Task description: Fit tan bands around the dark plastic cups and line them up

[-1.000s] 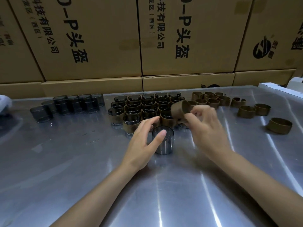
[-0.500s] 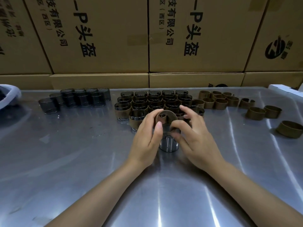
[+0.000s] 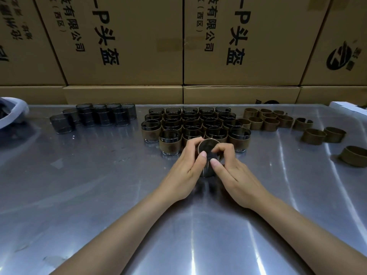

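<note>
Two hands meet over one dark cup (image 3: 207,167) at mid-table: the left hand (image 3: 185,173) curls round its left side, the right hand (image 3: 231,171) pinches from the right, and both grip a tan band (image 3: 206,144) sitting at the cup's rim, seemingly just started down, though fingers hide most of it. To do this well, I'd keep the band level and ease both sides down evenly, steadying the cup against the steel table (image 3: 99,195). Banded cups (image 3: 198,126) stand in rows just beyond; bare cups (image 3: 95,117) far left, spare bands (image 3: 278,121) far right. Cardboard boxes (image 3: 123,40) behind read "P头盔" and "有限公司 (西区)".
</note>
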Demonstrator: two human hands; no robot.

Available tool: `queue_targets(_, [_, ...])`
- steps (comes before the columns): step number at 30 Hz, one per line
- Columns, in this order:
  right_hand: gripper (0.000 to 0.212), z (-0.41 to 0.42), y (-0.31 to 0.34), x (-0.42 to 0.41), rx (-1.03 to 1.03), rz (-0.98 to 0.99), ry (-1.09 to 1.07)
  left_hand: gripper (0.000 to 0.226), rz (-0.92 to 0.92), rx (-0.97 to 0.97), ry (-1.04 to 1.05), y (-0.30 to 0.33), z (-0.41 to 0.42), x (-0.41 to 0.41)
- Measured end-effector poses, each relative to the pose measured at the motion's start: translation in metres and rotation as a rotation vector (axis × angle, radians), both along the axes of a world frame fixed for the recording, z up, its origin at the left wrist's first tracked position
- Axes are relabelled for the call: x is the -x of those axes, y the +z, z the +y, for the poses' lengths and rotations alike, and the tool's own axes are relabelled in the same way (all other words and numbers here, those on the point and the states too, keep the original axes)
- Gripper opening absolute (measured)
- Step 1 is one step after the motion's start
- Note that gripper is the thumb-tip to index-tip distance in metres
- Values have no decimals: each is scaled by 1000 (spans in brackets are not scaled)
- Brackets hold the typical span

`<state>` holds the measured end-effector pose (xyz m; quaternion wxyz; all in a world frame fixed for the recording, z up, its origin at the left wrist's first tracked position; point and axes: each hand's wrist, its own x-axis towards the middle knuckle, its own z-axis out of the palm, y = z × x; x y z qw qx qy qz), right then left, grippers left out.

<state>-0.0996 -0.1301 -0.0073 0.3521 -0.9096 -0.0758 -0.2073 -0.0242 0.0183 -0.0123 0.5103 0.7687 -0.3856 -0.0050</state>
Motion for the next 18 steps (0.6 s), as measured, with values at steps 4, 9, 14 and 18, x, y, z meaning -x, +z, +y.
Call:
queue_targets(4, [35, -1, 0, -3, -186, 6, 67, 59, 148, 11, 2, 1, -1, -4])
queue_targets(9, [74, -8, -4, -9, -463, 106, 93, 64, 185, -76, -45, 3, 3, -8])
queue_targets(14, [62, -10, 0, -11, -437, 221, 117, 76, 152, -173, -39, 4, 6, -9])
queue_targets(18, [68, -4, 1, -8, -456, 239, 81, 73, 178, -111, -82, 3, 3, -3])
